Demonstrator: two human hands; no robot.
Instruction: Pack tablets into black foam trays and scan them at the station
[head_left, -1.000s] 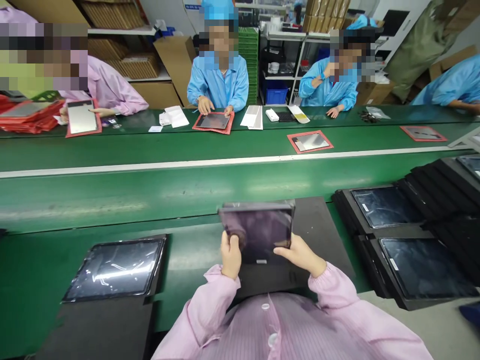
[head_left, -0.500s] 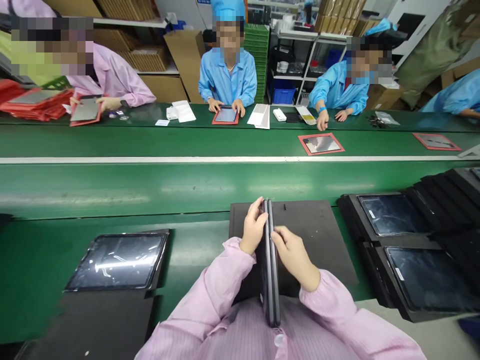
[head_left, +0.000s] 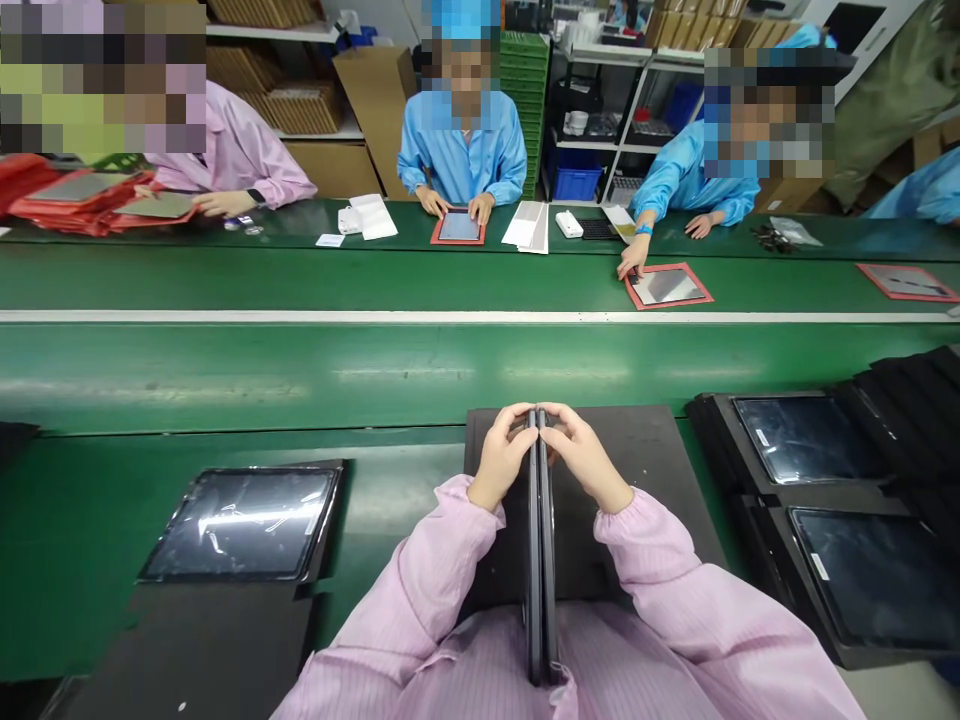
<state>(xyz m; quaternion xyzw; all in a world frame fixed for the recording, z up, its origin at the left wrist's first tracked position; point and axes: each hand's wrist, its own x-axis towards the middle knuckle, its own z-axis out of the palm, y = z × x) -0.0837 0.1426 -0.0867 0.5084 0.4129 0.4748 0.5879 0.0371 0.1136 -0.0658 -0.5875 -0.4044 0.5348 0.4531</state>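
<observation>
I hold a thin dark tablet-like panel (head_left: 540, 560) on edge, its narrow side facing me, above a black mat (head_left: 645, 470). My left hand (head_left: 501, 458) grips its far end from the left, fingers curled round the edge. My right hand (head_left: 581, 455) grips the same end from the right. The panel's near end rests against my pink smock. Its faces are hidden from this angle.
A film-covered screen (head_left: 244, 522) lies on a black tray at my left. Stacked black trays with screens (head_left: 806, 435) sit at my right. Beyond runs a green conveyor (head_left: 300, 370). Across it, several people handle red-framed panels (head_left: 666, 287).
The panel turned from face-up to edge-on a second ago. Since half a second ago, my right hand has slid up to the panel's far end, opposite my left.
</observation>
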